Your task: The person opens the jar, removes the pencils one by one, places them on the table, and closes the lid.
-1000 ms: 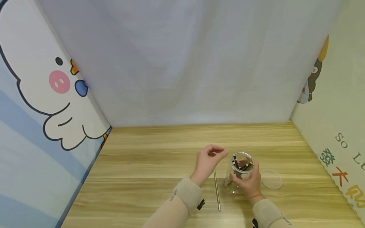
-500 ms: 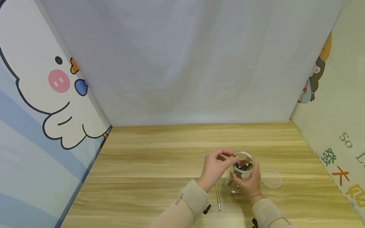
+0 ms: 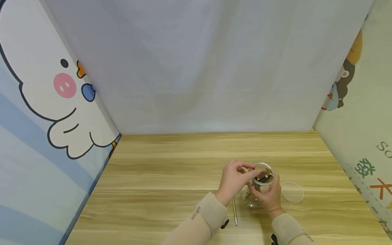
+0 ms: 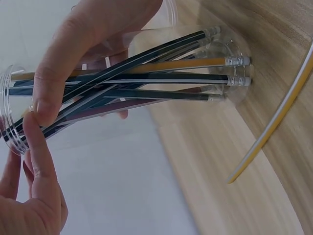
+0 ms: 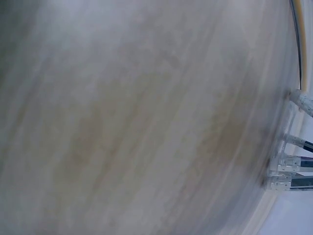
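Note:
A clear jar [image 3: 251,203] stands on the table, holding several dark and yellow pencils [image 4: 166,78] with their eraser ends down. My right hand [image 3: 269,198] grips the jar from the right, its thumb across the near wall. At the jar's mouth is my left hand [image 3: 234,178], its thumb and forefinger pinching the upper end of a dark pencil, mostly hidden by the fingers. In the left wrist view the left hand [image 4: 36,191] reaches up to the rim, with the right hand [image 4: 83,44] over the jar's wall. A yellow pencil [image 3: 235,212] lies left of the jar, partly behind the left wrist.
A clear round lid [image 3: 292,192] lies on the wooden table [image 3: 159,190] just right of the jar. A pale curtain [image 3: 196,68] rises behind the table, with printed panels at both sides. In the right wrist view, eraser ends [image 5: 279,183] show at the edge.
My left hand has moved right, from beside the jar to its mouth, and its fingertips have met a dark pencil end. The right hand keeps its grip on the jar.

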A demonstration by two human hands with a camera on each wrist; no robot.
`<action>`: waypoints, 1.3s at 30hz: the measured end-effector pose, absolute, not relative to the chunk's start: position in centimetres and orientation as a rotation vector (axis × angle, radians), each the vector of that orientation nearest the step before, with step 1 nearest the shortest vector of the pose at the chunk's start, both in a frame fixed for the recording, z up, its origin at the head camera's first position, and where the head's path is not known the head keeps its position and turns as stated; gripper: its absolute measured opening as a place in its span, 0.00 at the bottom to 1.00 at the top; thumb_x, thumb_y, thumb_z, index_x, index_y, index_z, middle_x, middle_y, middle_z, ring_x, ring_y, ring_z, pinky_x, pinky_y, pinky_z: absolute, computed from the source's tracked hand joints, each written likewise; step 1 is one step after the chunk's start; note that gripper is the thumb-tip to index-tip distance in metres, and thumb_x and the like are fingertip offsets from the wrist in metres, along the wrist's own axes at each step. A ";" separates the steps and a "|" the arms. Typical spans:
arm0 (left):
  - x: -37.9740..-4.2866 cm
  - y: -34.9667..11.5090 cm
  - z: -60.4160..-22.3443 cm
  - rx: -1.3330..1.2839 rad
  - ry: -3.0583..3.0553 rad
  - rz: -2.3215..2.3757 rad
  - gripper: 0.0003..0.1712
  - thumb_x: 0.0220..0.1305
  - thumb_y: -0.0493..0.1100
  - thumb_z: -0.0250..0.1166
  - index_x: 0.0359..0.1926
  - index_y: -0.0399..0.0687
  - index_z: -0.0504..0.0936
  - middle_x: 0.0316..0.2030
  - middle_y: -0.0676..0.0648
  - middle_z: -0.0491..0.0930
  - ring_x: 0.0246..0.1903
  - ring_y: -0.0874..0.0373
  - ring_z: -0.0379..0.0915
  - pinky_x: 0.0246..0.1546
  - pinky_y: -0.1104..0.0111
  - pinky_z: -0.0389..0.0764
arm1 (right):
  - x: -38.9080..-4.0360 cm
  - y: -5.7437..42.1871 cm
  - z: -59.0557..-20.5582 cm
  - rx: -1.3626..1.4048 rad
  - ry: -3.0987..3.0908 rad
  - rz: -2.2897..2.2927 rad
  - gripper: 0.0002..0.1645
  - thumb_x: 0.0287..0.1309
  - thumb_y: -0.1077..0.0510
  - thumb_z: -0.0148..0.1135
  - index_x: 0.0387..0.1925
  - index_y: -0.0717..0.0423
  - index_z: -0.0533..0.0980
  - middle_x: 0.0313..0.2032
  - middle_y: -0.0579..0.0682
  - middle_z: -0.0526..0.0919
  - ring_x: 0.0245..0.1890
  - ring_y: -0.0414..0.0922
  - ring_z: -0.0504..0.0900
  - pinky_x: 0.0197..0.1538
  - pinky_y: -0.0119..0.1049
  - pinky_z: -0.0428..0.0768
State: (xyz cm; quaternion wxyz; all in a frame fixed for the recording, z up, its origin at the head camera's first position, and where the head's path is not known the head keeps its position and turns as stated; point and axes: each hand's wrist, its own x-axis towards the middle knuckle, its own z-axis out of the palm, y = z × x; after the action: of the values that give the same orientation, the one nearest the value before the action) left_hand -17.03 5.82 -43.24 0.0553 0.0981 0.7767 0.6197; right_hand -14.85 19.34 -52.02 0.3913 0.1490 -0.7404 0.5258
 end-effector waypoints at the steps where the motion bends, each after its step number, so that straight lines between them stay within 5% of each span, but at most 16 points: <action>1: -17.0 5.9 -43.2 0.311 2.379 1.868 0.14 0.55 0.50 0.76 0.38 0.47 0.89 0.37 0.52 0.77 0.28 0.68 0.70 0.25 0.77 0.75 | -15.1 19.5 -52.6 0.367 -1.888 1.331 0.44 0.43 0.65 0.74 0.55 0.82 0.59 0.49 0.25 0.74 0.48 0.18 0.74 0.52 0.11 0.72; 10: -16.6 6.2 -42.9 0.460 2.570 1.752 0.11 0.57 0.45 0.74 0.38 0.44 0.88 0.36 0.52 0.76 0.27 0.72 0.69 0.24 0.79 0.75 | -15.6 20.3 -54.5 0.301 -1.921 1.286 0.49 0.39 0.57 0.76 0.58 0.75 0.61 0.47 0.26 0.74 0.46 0.20 0.73 0.51 0.11 0.69; 17: -16.6 6.2 -42.9 0.478 2.628 1.733 0.08 0.56 0.39 0.71 0.38 0.44 0.89 0.35 0.52 0.75 0.28 0.70 0.68 0.26 0.80 0.73 | -15.7 20.3 -54.5 0.295 -1.929 1.279 0.49 0.36 0.60 0.76 0.59 0.75 0.61 0.38 0.59 0.82 0.45 0.22 0.75 0.51 0.11 0.70; 23: -16.3 6.3 -43.2 0.524 2.779 1.665 0.07 0.56 0.42 0.71 0.37 0.49 0.89 0.39 0.52 0.79 0.36 0.63 0.74 0.32 0.81 0.72 | -15.3 19.8 -53.5 0.348 -1.886 1.326 0.45 0.41 0.64 0.72 0.56 0.81 0.60 0.46 0.27 0.76 0.47 0.18 0.73 0.51 0.10 0.70; 29: -16.3 6.3 -43.1 0.654 2.930 1.674 0.07 0.60 0.46 0.69 0.38 0.52 0.88 0.40 0.54 0.86 0.40 0.63 0.78 0.40 0.80 0.74 | -15.3 19.8 -53.3 0.393 -1.867 1.344 0.44 0.45 0.62 0.73 0.56 0.82 0.59 0.48 0.24 0.74 0.47 0.21 0.75 0.52 0.11 0.71; 32: -16.5 6.2 -42.9 0.686 2.873 1.760 0.07 0.62 0.46 0.69 0.39 0.50 0.87 0.38 0.53 0.88 0.38 0.64 0.80 0.38 0.81 0.77 | -15.4 19.9 -53.4 0.403 -1.868 1.341 0.45 0.45 0.62 0.74 0.57 0.81 0.59 0.41 0.41 0.82 0.46 0.22 0.75 0.52 0.11 0.71; 36: -16.8 6.1 -42.7 0.666 2.710 1.914 0.09 0.64 0.46 0.69 0.40 0.47 0.86 0.37 0.50 0.88 0.38 0.64 0.82 0.31 0.82 0.79 | -14.5 19.3 -51.4 0.418 -1.876 1.355 0.43 0.41 0.69 0.72 0.55 0.83 0.58 0.37 0.65 0.78 0.46 0.22 0.75 0.52 0.13 0.73; 39: -17.0 6.0 -42.4 0.695 2.628 2.003 0.10 0.65 0.47 0.68 0.41 0.45 0.86 0.38 0.49 0.88 0.38 0.65 0.83 0.32 0.82 0.82 | -14.1 19.1 -50.6 0.421 -1.884 1.368 0.44 0.36 0.74 0.71 0.55 0.83 0.58 0.40 0.59 0.79 0.47 0.23 0.75 0.52 0.14 0.73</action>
State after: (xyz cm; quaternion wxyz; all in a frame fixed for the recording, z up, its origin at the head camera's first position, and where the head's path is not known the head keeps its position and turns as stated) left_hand -16.98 6.00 -42.41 -0.1171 0.2044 0.7730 0.5891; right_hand -14.14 19.06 -50.62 0.3782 0.1649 -0.7372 0.5351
